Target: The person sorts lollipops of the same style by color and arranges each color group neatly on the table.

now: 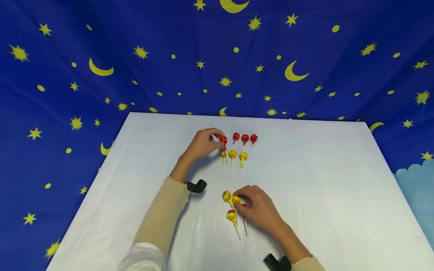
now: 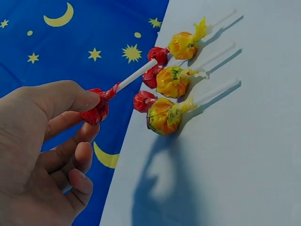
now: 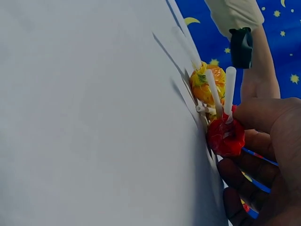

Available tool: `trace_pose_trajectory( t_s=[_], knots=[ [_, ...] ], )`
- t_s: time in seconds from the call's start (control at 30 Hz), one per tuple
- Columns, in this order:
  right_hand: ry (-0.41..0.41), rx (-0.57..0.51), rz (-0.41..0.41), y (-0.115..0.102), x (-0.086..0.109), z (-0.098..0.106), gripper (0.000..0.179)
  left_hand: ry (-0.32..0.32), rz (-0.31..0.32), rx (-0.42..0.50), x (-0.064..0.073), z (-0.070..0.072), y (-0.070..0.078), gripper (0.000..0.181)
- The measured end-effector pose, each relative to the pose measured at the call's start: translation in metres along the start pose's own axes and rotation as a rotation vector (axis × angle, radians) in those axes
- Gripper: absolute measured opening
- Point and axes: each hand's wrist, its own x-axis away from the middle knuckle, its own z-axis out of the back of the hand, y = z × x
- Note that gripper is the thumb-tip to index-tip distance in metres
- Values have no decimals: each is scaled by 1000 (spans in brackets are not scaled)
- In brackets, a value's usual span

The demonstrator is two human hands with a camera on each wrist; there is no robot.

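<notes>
My left hand [image 1: 202, 143] pinches a red-wrapped lollipop [image 2: 97, 107] between thumb and fingers, its white stick [image 2: 137, 74] pointing away from the palm. It hangs beside three red lollipops [image 1: 245, 139] in a back row, just over the left end of three yellow lollipops [image 1: 243, 157] in front. Nearer me, my right hand [image 1: 259, 207] has thumb and index finger around a yellow lollipop [image 1: 236, 199]. A red lollipop [image 3: 226, 137] lies under that thumb, mostly covered in the head view. Two more yellow lollipops [image 1: 231, 215] lie just left of the fingers.
A white-covered table [image 1: 322, 180] carries all the lollipops. Behind it hangs a blue cloth [image 1: 190, 75] with yellow moons and stars. Dark wrist mounts [image 1: 197, 186] stick out from both forearms. The left forearm [image 1: 162, 214] reaches across the table's left part.
</notes>
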Motion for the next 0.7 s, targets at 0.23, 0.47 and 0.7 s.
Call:
trace_pose_trajectory(
  t_s=[0.23,0.47,0.7],
  knots=[
    [1,22,-17,-1,-1,0,21,-35,32,-66,-16,-5,-7,22],
    [-3,15,-31,-2,-1,-2,21,-46,47,-86,-30,-6,-10,22],
    [6,16,-18,-1,0,-2,21,-53,68,-68,-39,-6,-13,21]
  ],
)
